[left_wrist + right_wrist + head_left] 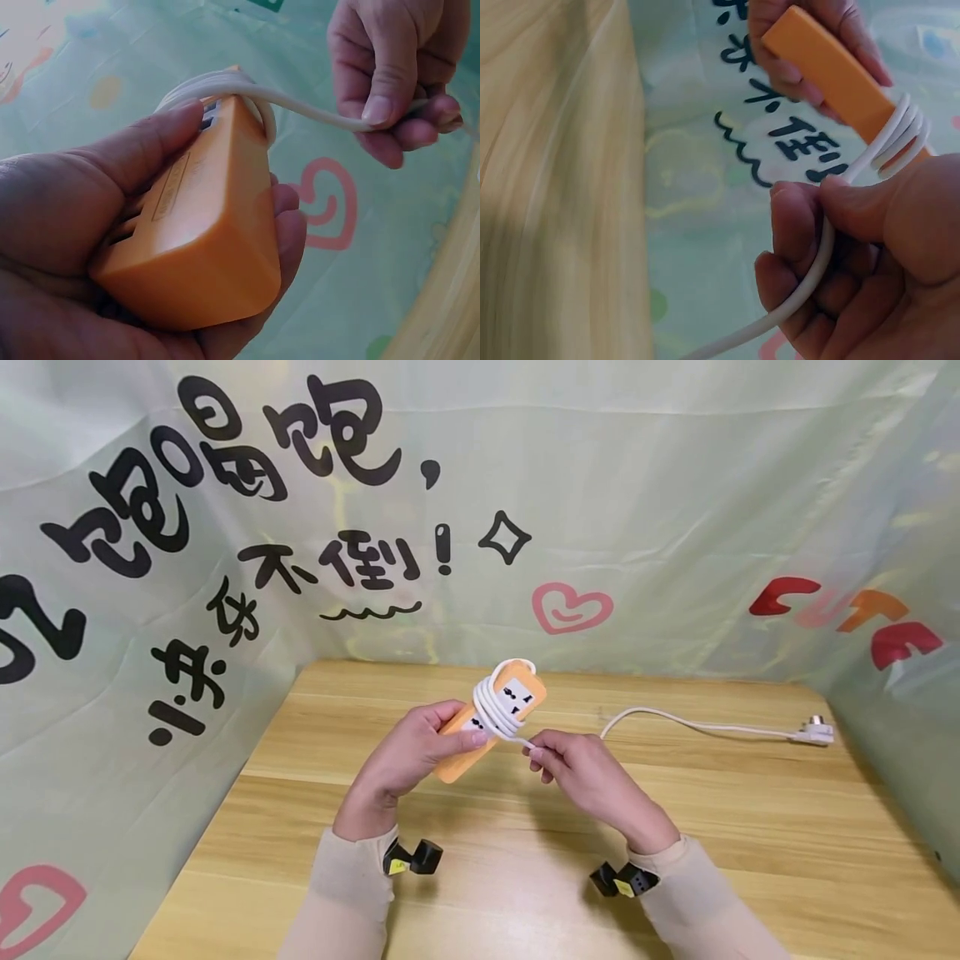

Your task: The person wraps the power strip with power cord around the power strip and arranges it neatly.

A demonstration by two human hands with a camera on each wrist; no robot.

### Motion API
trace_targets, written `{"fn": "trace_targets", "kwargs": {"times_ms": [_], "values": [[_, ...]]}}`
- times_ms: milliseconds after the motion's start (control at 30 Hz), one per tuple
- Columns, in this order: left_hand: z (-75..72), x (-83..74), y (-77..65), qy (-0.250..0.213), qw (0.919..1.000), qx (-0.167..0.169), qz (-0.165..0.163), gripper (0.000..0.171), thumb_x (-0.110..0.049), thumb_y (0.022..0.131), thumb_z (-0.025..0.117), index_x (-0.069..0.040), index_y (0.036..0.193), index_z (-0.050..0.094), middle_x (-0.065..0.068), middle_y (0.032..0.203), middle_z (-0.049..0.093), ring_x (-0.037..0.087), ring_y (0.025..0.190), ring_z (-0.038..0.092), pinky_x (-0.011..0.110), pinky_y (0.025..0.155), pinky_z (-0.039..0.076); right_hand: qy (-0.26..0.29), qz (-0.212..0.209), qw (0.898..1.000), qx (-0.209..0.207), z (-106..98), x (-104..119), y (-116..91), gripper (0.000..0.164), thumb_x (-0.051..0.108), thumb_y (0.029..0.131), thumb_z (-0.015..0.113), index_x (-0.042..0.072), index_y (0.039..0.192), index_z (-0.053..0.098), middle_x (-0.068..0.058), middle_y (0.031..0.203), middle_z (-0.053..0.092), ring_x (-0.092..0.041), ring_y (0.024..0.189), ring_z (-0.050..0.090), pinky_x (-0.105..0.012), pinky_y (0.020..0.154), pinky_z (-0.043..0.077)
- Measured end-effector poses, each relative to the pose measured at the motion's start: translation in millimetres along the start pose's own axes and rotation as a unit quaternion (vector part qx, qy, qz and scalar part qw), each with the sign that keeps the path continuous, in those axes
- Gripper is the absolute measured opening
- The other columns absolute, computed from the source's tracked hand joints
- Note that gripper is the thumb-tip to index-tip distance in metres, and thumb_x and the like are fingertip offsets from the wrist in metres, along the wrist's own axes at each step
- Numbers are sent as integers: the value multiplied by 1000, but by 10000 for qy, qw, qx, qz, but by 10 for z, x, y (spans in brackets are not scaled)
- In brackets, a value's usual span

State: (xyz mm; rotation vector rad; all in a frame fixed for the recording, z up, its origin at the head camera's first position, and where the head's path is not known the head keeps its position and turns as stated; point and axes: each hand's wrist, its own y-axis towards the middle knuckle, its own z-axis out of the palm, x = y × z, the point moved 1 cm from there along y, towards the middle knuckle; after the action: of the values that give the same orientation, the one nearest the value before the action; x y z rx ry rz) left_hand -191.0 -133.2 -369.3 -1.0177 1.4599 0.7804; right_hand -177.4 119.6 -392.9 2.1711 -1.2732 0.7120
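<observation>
Head view shows one long orange plastic power strip (467, 762) above the pale wood-grain counter (787, 827), clamped in the left hand (408, 747), while the right hand (588, 770) pinches one round white cable (497, 707) looped about it. Winding seems the step in hand, and the next turn likely calls for keeping the cable taut around the strip. One white plug (816, 732) lies far right on the counter.

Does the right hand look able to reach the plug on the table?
Probably yes: only table and cord lie between the right hand and the plug, though that hand pinches the cord.
</observation>
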Motion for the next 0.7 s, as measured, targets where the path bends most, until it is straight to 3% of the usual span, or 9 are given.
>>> {"fn": "trace_targets", "kwargs": {"times_ms": [133, 267, 433, 533, 700], "values": [[-21, 22, -11, 108, 9993, 343, 105, 32, -21, 95, 79, -7, 124, 73, 3, 99, 75, 20, 83, 66, 30, 74, 55, -450, -77, 9988, -193, 22, -78, 21, 26, 24, 107, 64, 17, 82, 64, 8, 68, 56, -8, 63, 53, -28, 60, 44], [-46, 43, -28, 136, 9959, 861, 251, 32, -17, 96, 78, -6, 125, 72, 5, 100, 74, 20, 83, 66, 30, 75, 56, -996, -266, 9940, -355, 34, -151, 40, 24, 35, 105, 66, 19, 87, 68, 9, 70, 57, -9, 65, 55, -34, 63, 47], [-48, 67, -40, 405, 9862, 1586, 238, 28, -16, 94, 79, -8, 120, 74, 5, 98, 74, 18, 80, 64, 28, 74, 55, -1352, -140, 9902, -330, 15, -220, 32, 20, 25, 102, 70, 17, 84, 70, 5, 67, 60, -12, 63, 56, -37, 61, 51], [-40, 84, -37, 812, 9798, 1815, 226, 23, -19, 91, 81, -12, 113, 76, 2, 96, 75, 16, 79, 63, 28, 74, 54, -1025, -24, 9947, -35, -32, -240, 20, 15, 17, 99, 70, 16, 83, 71, 5, 68, 60, -11, 62, 53, -34, 61, 50], [-22, 107, -51, 1354, 9675, 2136, 69, 22, -21, 86, 87, -20, 106, 80, -3, 89, 74, 13, 76, 60, 26, 71, 50, -213, -171, 9947, 991, -125, -252, -10, 20, 10, 103, 62, 21, 91, 73, 10, 80, 65, -8, 73, 56, -30, 69, 50]]}}
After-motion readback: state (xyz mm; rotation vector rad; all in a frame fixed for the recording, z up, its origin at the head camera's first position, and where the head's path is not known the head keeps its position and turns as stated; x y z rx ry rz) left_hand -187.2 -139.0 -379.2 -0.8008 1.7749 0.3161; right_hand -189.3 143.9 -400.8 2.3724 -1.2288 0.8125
